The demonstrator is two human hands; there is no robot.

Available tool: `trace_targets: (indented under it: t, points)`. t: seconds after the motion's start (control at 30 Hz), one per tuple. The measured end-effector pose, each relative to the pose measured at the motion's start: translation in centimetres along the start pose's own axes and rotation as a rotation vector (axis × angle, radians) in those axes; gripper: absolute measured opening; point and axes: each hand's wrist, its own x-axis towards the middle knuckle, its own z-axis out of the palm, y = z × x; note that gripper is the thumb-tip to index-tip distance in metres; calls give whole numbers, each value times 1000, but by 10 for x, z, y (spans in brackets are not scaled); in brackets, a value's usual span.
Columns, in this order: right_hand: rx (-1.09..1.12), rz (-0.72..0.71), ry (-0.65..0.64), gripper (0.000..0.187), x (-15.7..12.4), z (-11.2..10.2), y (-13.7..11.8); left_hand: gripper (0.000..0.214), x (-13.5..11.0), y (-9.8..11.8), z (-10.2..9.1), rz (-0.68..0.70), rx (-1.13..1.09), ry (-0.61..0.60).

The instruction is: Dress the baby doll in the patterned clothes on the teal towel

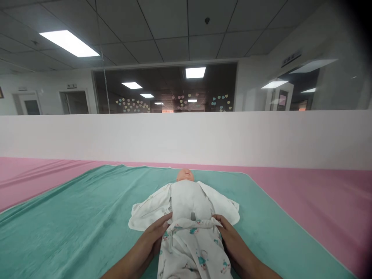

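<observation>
A baby doll (185,175) lies on its back, its head away from me. Its white top (151,209) is spread out to both sides, and the pale torso (190,197) shows between the halves. A small grey patch (193,216) sits low on the belly. White patterned pants (196,248) cover the lower body, with a gathered waistband across the front. My left hand (157,232) grips the waistband at its left side, thumb on top. At the opposite side, my right hand (228,234) has its fingers bent round the waistband edge. Both hands' lower fingers are partly hidden.
A green blanket (87,209) with soft folds lies under the doll, over a pink cover (325,197). Beyond it stands a low white wall (186,135) topped by glass. Doorways and a dark window with heart stickers (133,104) show behind.
</observation>
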Motion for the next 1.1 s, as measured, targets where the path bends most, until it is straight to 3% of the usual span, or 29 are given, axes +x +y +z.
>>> trace_targets:
  t: [0.07,0.13,0.3,0.4,0.57,0.7,0.93,1.03,1.1]
  points:
    - [49,19,-32,33,-2,2,0,52,-4,3,5,-29,-42,-21]
    - [97,21,-116,35,-3,0,1,64,-2,0,2,2,10,-51]
    - [139,49,-260,38,-2,-6,2,92,18,-26,-20,136,265,-85]
    - [106,52,-318,43,-3,-5,-2,97,25,-37,-24,152,265,-49]
    - [-41,-60,-354,52,-7,-1,-9,55,17,-36,-13,204,268,-20]
    - [-82,-68,-405,55,-9,0,-14,40,9,-28,-6,207,384,-4]
    - [-190,-133,-415,45,-5,6,-17,50,13,-36,-6,283,270,17]
    - [-259,-168,-434,46,1,3,-11,65,25,-42,-15,269,220,63]
    - [-338,-186,-430,51,4,-2,-4,62,40,-44,-25,232,259,91]
